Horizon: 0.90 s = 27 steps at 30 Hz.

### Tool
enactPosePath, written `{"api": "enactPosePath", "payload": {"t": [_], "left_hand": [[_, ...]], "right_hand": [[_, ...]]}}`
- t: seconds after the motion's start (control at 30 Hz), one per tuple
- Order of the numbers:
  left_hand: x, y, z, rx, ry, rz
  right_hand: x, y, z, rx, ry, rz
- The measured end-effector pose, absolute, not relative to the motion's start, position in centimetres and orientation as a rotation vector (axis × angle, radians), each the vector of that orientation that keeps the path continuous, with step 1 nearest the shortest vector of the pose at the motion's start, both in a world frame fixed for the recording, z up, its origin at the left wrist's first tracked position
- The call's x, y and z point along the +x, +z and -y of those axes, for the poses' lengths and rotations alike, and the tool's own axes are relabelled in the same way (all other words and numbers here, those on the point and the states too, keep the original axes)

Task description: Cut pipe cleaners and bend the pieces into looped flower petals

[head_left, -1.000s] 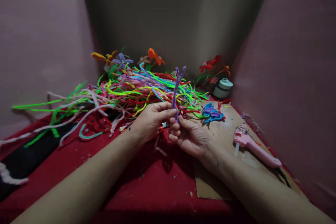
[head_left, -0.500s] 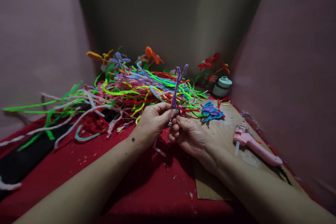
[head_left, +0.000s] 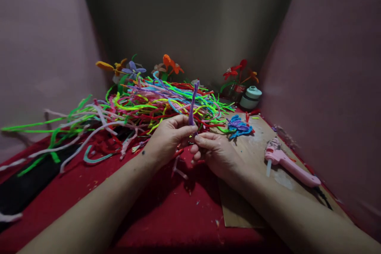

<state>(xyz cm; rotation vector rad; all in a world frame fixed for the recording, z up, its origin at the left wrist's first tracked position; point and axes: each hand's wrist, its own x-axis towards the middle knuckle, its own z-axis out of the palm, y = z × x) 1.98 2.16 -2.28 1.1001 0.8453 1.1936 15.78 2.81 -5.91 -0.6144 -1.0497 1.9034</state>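
A purple pipe cleaner (head_left: 193, 105) stands upright between my hands at the centre of the view. My left hand (head_left: 171, 137) pinches it near its lower part, thumb over fingers. Just right of that and slightly lower, the thumb and forefinger of my right hand (head_left: 216, 151) close on its bottom end, the other fingers curled. The lowest bit of the purple piece is mostly hidden by my fingertips. Behind my hands lies a large heap of colourful pipe cleaners (head_left: 143, 105).
A blue and purple fuzzy flower (head_left: 238, 127) and a pink glue gun (head_left: 293, 166) lie on a cardboard sheet (head_left: 238, 210) at the right. Behind are a pale-lidded jar (head_left: 251, 97), red flowers (head_left: 235, 70) and orange flowers (head_left: 171, 63). Red cloth (head_left: 166, 210) covers the table.
Both hands have shifted slightly left with the purple piece. Its two separate tips now appear as one upright strand. The view has moved a little.
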Motion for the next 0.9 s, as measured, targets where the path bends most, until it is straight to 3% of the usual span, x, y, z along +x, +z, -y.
{"api": "enactPosePath", "payload": {"t": [0.9], "left_hand": [[1.5, -3.4, -2.9, 1.023, 1.098, -0.882]], "right_hand": [[15.9, -6.5, -3.5, -0.563, 1.986, 0.986]]}}
